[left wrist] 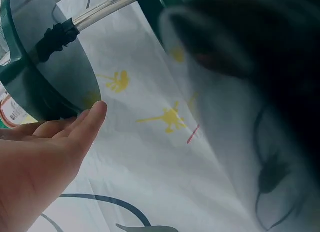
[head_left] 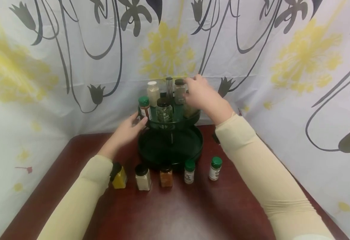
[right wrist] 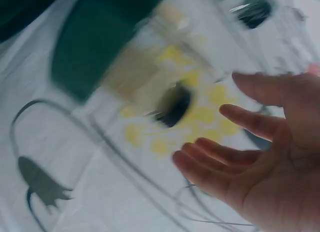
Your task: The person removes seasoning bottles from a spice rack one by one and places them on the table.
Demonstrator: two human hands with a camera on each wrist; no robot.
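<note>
1. The two-tier dark green rack stands at the back of the table; its upper tray (head_left: 170,126) sits above its wider lower tray (head_left: 160,146), around a metal post (head_left: 169,87).
2. On the upper tray I count a white-capped jar (head_left: 153,96), a red-brown jar with a green cap (head_left: 145,109), a leafy-green jar (head_left: 164,113), a grey-brown jar (head_left: 179,94) and a pale brown jar (head_left: 189,111) partly behind my hand.
3. My right hand (head_left: 201,95) is above the pale brown jar, fingers spread and gripping nothing; the right wrist view shows a gap between them and a dark lid.
4. My left hand (head_left: 127,131) touches the upper tray's left side, fingers straight along its wall, not curled round it.
5. I judge the work about half done: five jars are up, and I see none on the lower tray.
6. Five are off the rack, in a row before it: a yellow jar (head_left: 119,179), a cream jar (head_left: 143,182), an orange jar (head_left: 166,179), and two green-capped shakers (head_left: 189,176), the second further right.
7. Under everything is the red-brown table (head_left: 190,216); behind hangs a flower-printed cloth (head_left: 82,43).
</note>
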